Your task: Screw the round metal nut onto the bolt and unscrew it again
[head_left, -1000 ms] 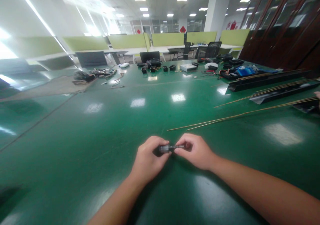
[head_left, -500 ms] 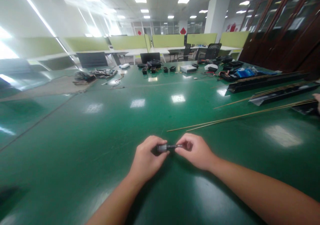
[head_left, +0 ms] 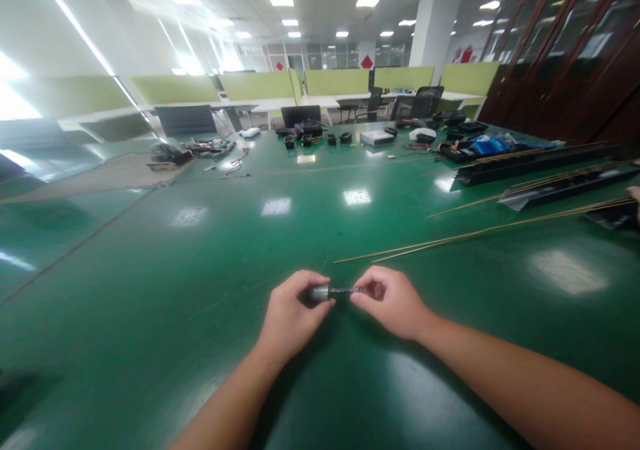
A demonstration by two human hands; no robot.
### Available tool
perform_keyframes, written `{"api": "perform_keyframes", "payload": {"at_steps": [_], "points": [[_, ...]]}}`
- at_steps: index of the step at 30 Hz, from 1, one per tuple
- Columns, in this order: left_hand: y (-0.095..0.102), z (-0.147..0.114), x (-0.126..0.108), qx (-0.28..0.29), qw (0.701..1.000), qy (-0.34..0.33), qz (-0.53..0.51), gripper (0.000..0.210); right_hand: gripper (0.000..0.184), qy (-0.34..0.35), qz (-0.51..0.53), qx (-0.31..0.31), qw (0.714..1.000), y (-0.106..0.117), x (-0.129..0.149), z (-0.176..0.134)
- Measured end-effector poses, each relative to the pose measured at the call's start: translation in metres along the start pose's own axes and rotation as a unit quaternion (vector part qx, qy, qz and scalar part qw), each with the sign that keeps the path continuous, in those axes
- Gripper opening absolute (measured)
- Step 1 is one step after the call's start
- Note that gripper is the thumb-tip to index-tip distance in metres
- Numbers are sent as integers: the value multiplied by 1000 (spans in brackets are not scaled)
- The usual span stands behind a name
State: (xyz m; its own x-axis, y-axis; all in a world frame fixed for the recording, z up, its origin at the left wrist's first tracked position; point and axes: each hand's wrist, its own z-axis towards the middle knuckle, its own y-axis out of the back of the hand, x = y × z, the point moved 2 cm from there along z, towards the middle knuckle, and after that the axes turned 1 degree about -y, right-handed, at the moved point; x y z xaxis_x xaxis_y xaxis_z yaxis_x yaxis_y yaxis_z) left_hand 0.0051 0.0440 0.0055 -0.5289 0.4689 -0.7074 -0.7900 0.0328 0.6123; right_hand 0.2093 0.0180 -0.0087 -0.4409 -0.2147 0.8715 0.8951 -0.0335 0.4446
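My left hand (head_left: 293, 313) is closed round a short silver-grey cylinder (head_left: 321, 293) with a dark end, its thumb and fingers on opposite sides. From the cylinder's right side a thin dark rod (head_left: 341, 291) runs level into the pinch of my right hand (head_left: 390, 301). Thumb and forefinger of that hand press on the rod, and its far end is hidden. Both hands are low over the green tabletop (head_left: 220, 250). Blur keeps me from telling exactly what the cylinder and rod are.
Thin brass-coloured rods (head_left: 465, 235) lie beyond my right hand, by black channel-shaped trays (head_left: 535, 165). Another person's hand (head_left: 635, 197) shows at the right edge. Black blocks (head_left: 307, 140), a white box (head_left: 377, 137) and a blue bundle (head_left: 493, 145) lie towards the far end.
My left hand has shifted slightly left with the cylinder, and a bit more of the dark rod shows between the hands. My right hand has hardly moved.
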Motion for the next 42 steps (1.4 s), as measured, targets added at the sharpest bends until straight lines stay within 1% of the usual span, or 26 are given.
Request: {"api": "perform_keyframes", "payload": {"at_steps": [10,15,20,22,24,27,29,32,33,35,37,39,40,42], "points": [[0,0,5,-4,1000,15,6,24,8,4,-1,-2,1000,0,0,-1],[-1,1,4,-9,1000,8,13,32,8,7,-5,-4,1000,0,0,0],[0,1,3,-9,1000,-17,14,26,9,6,-7,-6,1000,2,1,-1],[1,2,5,-11,1000,-17,17,24,10,-1,-4,-10,1000,3,2,-1],[4,4,9,-31,999,8,25,23,12,-9,6,-12,1000,3,3,-1],[10,9,19,-81,991,106,11,33,16,-20,44,-3,999,2,1,1],[13,11,25,-114,978,165,-56,43,21,-36,88,8,995,1,-2,2],[15,14,29,-163,946,201,-197,56,34,-68,168,26,983,-1,-8,3],[15,14,29,-171,935,207,-230,58,37,-76,191,30,978,-1,-10,3],[16,14,28,-166,923,220,-269,59,39,-84,232,31,969,-2,-12,2],[21,14,25,-151,918,224,-289,60,40,-80,253,33,964,-3,-12,2],[32,12,22,-139,926,222,-272,60,40,-72,254,35,964,-4,-12,3],[41,9,20,-132,937,216,-240,59,40,-68,249,37,965,-4,-12,3],[62,-1,18,-113,966,194,-129,56,40,-65,238,39,968,-5,-12,3]]}}
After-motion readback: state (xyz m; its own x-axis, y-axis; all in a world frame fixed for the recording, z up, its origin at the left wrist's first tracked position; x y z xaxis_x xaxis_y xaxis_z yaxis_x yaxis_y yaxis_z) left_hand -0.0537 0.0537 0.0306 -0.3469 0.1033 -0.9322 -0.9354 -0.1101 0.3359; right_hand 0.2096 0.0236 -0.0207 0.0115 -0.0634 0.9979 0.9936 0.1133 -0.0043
